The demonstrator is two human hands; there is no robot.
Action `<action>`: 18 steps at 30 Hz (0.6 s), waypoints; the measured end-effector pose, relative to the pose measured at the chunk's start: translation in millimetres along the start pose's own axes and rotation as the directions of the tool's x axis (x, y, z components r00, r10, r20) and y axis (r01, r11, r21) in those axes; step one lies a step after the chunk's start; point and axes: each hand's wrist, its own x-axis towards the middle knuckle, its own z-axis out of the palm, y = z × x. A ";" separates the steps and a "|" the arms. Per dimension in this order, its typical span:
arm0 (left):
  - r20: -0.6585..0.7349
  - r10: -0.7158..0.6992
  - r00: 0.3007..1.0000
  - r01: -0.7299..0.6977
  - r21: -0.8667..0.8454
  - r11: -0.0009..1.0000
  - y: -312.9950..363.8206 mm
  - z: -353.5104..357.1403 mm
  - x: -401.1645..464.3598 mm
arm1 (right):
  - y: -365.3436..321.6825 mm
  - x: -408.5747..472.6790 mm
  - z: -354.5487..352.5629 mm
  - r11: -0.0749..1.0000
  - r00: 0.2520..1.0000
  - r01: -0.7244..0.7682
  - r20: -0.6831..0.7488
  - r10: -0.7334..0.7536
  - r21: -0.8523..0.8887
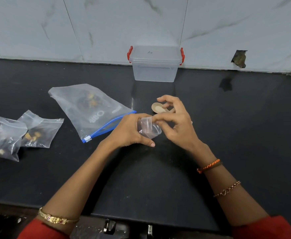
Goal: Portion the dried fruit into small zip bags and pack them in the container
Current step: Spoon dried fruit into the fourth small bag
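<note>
A small empty zip bag is held just above the dark surface between both hands. The left hand is curled round its lower part from the left, thumb underneath, while the right hand pinches the bag's upper edge between thumb and forefinger, the other fingers spread loosely above. The bag is clear, crumpled and bunched; nothing can be made out inside it.

Just behind the right hand's fingers, one wooden spoon lies on the surface. To the left, one large zip bag with a blue slider strip lies flat, with a little dark and yellowish dried fruit seen through it. Further left, two filled small bags rest against each other, each showing dark and pale pieces. At the back, against the marble wall, one translucent container stands upright, its lid on, with a red clip at each end.
</note>
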 end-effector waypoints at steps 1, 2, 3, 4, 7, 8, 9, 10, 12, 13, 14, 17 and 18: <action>-0.080 -0.017 0.997 0.019 0.014 1.000 1.1 -2.8 -1.6 | 0.9 0.1 -2.1 0.996 0.996 -0.073 -0.054 0.075 0.049; -0.168 -0.036 0.985 0.044 0.039 0.998 2.8 -7.1 -3.3 | 3.5 -0.3 -4.4 0.988 0.982 -0.146 -0.110 0.151 0.057; -0.253 -0.054 0.966 0.076 0.075 0.994 5.3 -12.7 -5.0 | 7.6 -0.6 -7.2 0.975 0.962 -0.222 -0.156 0.224 0.031; -0.322 -0.063 0.945 0.108 0.124 0.986 7.2 -19.5 -6.5 | 12.8 -1.0 -11.0 0.952 0.937 -0.306 -0.182 0.297 -0.020; -0.431 -0.065 0.900 0.215 0.310 0.926 4.8 -40.8 -12.2 | 30.2 -5.2 -21.7 0.785 0.822 -0.567 -0.115 0.557 -0.249; -0.464 -0.071 0.883 0.255 0.348 0.902 0.7 -46.9 -15.0 | 34.2 -7.0 -24.1 0.723 0.778 -0.615 -0.088 0.623 -0.315; -0.492 -0.087 0.866 0.298 0.368 0.881 -4.1 -52.1 -18.7 | 36.2 -8.5 -25.5 0.680 0.748 -0.634 -0.067 0.661 -0.367; -0.513 -0.110 0.852 0.335 0.370 0.867 -9.7 -56.0 -22.5 | 36.4 -9.1 -26.4 0.656 0.732 -0.639 -0.057 0.679 -0.401; -0.520 -0.167 0.838 0.385 0.346 0.855 -17.6 -59.7 -30.5 | 33.9 -8.3 -27.4 0.638 0.724 -0.640 -0.060 0.687 -0.429; -0.508 -0.193 0.839 0.400 0.337 0.853 -20.8 -59.6 -34.1 | 33.0 -8.2 -27.5 0.633 0.721 -0.644 -0.063 0.690 -0.430; -0.494 -0.212 0.843 0.410 0.334 0.849 -23.4 -59.6 -37.3 | 32.5 -8.0 -27.0 0.630 0.718 -0.646 -0.063 0.694 -0.431; -0.490 -0.231 0.840 0.432 0.348 0.832 -27.1 -56.5 -42.3 | 32.1 -8.3 -25.4 0.620 0.703 -0.662 -0.060 0.709 -0.421; -0.505 -0.219 0.835 0.435 0.361 0.825 -28.5 -55.3 -42.7 | 32.3 -8.5 -24.6 0.617 0.692 -0.677 -0.061 0.720 -0.402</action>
